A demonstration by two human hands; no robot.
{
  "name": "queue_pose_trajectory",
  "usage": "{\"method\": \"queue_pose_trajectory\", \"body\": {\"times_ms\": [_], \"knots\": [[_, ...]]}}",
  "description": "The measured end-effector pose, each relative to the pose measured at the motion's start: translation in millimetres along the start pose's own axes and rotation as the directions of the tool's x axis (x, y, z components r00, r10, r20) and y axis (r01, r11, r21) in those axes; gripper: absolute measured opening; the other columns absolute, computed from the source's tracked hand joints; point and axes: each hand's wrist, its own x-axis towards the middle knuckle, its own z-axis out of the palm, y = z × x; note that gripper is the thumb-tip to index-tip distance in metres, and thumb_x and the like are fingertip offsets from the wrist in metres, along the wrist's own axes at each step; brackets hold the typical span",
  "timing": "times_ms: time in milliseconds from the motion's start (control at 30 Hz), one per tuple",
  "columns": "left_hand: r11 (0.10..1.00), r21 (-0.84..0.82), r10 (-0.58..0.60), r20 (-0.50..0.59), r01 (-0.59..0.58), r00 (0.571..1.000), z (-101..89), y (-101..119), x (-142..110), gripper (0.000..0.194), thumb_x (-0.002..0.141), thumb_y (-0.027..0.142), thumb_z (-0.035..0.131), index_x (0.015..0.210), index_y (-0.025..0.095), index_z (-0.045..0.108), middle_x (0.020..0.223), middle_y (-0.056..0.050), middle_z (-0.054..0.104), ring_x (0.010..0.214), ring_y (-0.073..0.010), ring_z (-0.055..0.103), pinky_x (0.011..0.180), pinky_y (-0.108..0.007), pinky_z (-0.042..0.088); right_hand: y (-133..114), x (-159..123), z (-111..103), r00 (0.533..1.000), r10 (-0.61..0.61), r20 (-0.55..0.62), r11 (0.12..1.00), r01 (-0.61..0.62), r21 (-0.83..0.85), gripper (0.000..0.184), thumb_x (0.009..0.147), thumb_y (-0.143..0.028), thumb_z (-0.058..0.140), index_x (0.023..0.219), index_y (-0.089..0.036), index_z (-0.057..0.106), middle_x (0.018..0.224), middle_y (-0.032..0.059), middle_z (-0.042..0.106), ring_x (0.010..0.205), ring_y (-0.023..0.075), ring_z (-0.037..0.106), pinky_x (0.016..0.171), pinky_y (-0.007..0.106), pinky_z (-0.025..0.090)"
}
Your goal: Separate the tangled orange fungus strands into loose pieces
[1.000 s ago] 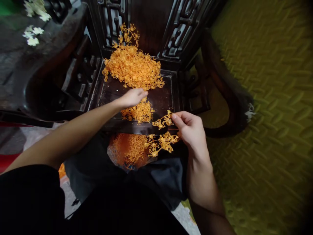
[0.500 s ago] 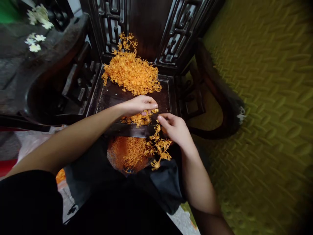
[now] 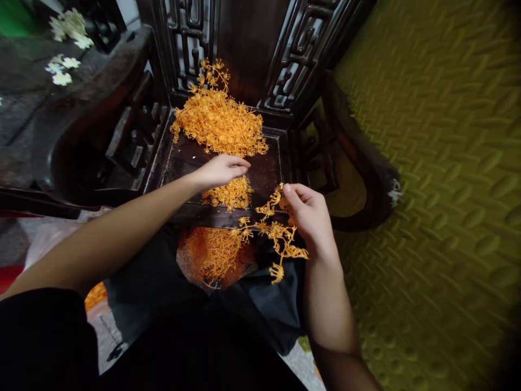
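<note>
orange branching sprig (image 3: 280,239), thin, tangled, spiky

A branching strand of small orange plastic sprigs (image 3: 277,233) hangs pinched in the right hand (image 3: 311,217), its upper end at the fingertips and its lower end dangling toward the near side. Just left of it, a small flat heap of loose orange sprigs (image 3: 230,193) lies on the near part of the dark wooden chair seat (image 3: 268,171) — the left hand (image 3: 220,169) rests on its far edge, fingers together.
</note>
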Motion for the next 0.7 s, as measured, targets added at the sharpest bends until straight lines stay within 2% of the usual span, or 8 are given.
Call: {"method": "queue_pose_trajectory", "body": {"times_ms": [100,167,200,267,333,467,600,700], "knots": [[0.986,-0.142,0.107,0.176,-0.082,0.979,25.5,20.5,-14.1,0.056,0.085,0.039,0.07,0.135,0.015,0.063,0.133,-0.018,0.07,0.116,-0.0235,0.069,0.096,-0.036,0.055,-0.7,-0.3,7.6,1.0,-0.022,0.017,0.989,0.019,0.15,0.039,0.088,-0.059,0.07,0.086,-0.02,0.067,0.059,-0.0054,0.043,0.051,0.0087,0.033,0.048,0.024,0.025],[0.974,-0.211,0.135,0.252,-0.082,0.958,41.1,27.9,-20.6,0.066,0.082,0.035,0.074,0.141,0.014,0.055,0.128,-0.018,0.071,0.109,-0.0211,0.07,0.091,-0.034,0.056,0.0,0.4,12.0,0.998,-0.049,0.024,0.985,0.044,0.169,0.038,0.089,-0.058,0.07,0.085,-0.02,0.065,0.06,-0.0052,0.046,0.051,0.009,0.037,0.049,0.024,0.028],[0.977,-0.198,0.131,0.276,-0.077,0.952,45.8,29.7,-22.5,0.063,0.082,0.031,0.074,0.139,0.014,0.056,0.121,-0.016,0.073,0.102,-0.0193,0.071,0.087,-0.033,0.056,0.6,0.8,13.2,0.998,-0.065,0.013,0.985,0.062,0.163,0.038,0.089,-0.058,0.07,0.084,-0.02,0.065,0.06,-0.005,0.048,0.052,0.0091,0.038,0.05,0.024,0.03],[0.994,-0.075,0.098,0.295,-0.08,0.951,46.3,31.5,-23.8,0.047,0.086,0.027,0.069,0.129,0.013,0.062,0.106,-0.01,0.076,0.09,-0.0162,0.07,0.081,-0.03,0.054,1.8,1.5,13.1,0.994,-0.103,-0.035,0.986,0.107,0.129,0.038,0.089,-0.058,0.07,0.085,-0.02,0.065,0.062,-0.0045,0.051,0.052,0.0094,0.041,0.051,0.024,0.033],[0.982,0.148,0.077,0.277,-0.122,0.958,37.1,33.1,-23.5,0.034,0.091,0.027,0.063,0.122,0.013,0.067,0.098,-0.007,0.075,0.085,-0.0155,0.068,0.079,-0.029,0.051,2.8,1.1,10.5,0.984,-0.154,-0.091,0.986,0.159,0.057,0.037,0.089,-0.056,0.07,0.085,-0.02,0.066,0.065,-0.0032,0.055,0.055,0.0098,0.044,0.053,0.024,0.036],[0.776,0.559,0.151,0.285,-0.292,0.947,15.9,41.4,-21.9,0.031,0.101,0.031,0.048,0.112,0.014,0.072,0.091,-0.009,0.073,0.083,-0.0177,0.065,0.081,-0.031,0.046,4.3,-4.4,6.0,0.946,-0.277,-0.17,0.953,0.248,-0.173,0.034,0.092,-0.051,0.067,0.082,-0.019,0.068,0.069,-0.0006,0.061,0.061,0.0122,0.052,0.057,0.025,0.041],[0.635,0.713,0.098,0.308,-0.298,0.946,11.7,52.9,-16.3,0.031,0.102,0.026,0.043,0.108,0.015,0.072,0.094,-0.013,0.073,0.078,-0.0194,0.063,0.073,-0.033,0.042,3.3,-14.5,4.4,0.896,-0.38,-0.231,0.896,0.295,-0.333,0.033,0.095,-0.049,0.063,0.081,-0.019,0.068,0.072,0.0013,0.066,0.065,0.0143,0.059,0.063,0.028,0.045],[0.561,0.789,0.064,0.262,-0.252,0.963,5.5,50.6,-8.6,0.034,0.098,0.018,0.043,0.116,0.014,0.072,0.097,-0.016,0.072,0.079,-0.0217,0.063,0.072,-0.036,0.041,-2.9,-20.3,-1.9,0.905,-0.362,-0.226,0.905,0.282,-0.319,0.037,0.093,-0.055,0.063,0.085,-0.019,0.067,0.071,0.0015,0.066,0.065,0.0156,0.06,0.062,0.028,0.047]]}}
